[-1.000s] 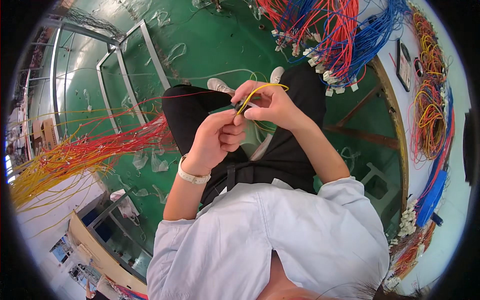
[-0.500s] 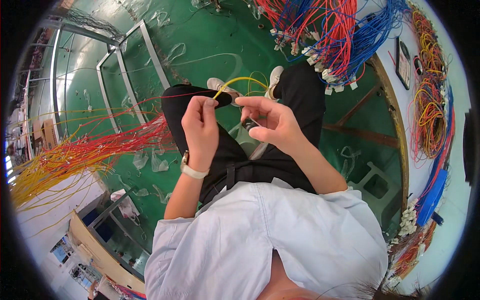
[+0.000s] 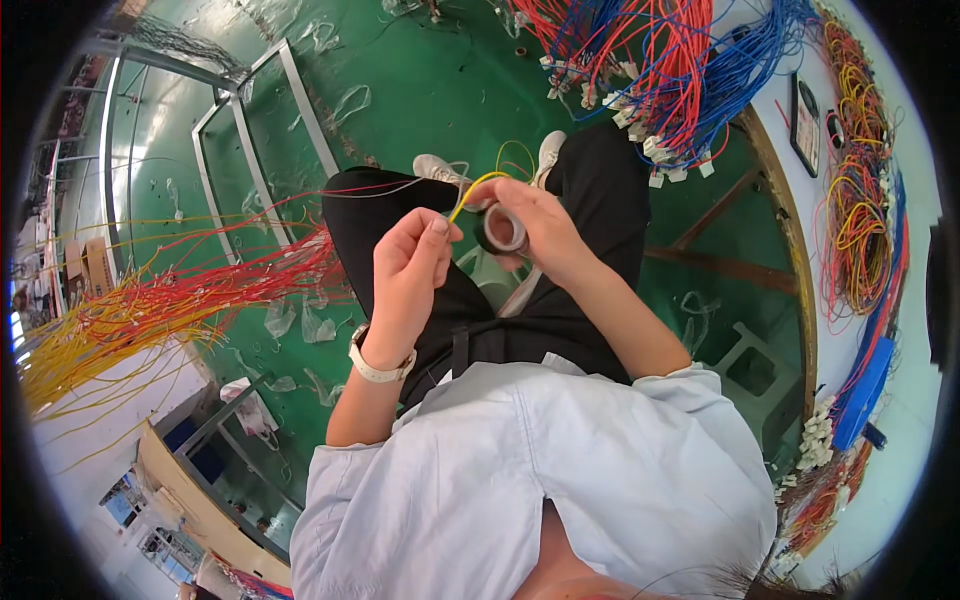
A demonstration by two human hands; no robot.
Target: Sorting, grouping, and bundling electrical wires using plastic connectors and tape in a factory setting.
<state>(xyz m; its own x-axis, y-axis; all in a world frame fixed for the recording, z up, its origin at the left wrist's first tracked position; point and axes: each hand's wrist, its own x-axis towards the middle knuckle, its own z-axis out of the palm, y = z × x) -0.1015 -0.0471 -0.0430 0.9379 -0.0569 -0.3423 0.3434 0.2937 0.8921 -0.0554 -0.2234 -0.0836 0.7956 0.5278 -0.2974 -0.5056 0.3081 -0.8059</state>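
Above my lap, my left hand (image 3: 408,265) pinches a yellow wire (image 3: 468,190) between thumb and fingertips. The wire arches up and over to my right hand (image 3: 548,232), whose index finger and fingertips meet it. A small black tape roll (image 3: 517,240) with a pale core hangs in the curl of my right hand, its open hole facing up. Past the fingers a thin loop of yellow wire stands out near my shoes. I cannot make out whether tape is stuck to the wire.
Red and yellow wires (image 3: 270,265) stretch in a bundle at my left. Red and blue wires with white connectors (image 3: 655,150) hang off the table (image 3: 790,130) at the far right, where a phone (image 3: 806,125) lies. A metal frame (image 3: 245,130) and a green stool (image 3: 755,375) stand nearby.
My right hand has turned and moved up to the yellow wire, so the tape roll now shows its hole. My left hand has shifted slightly right and down, still pinching the wire.
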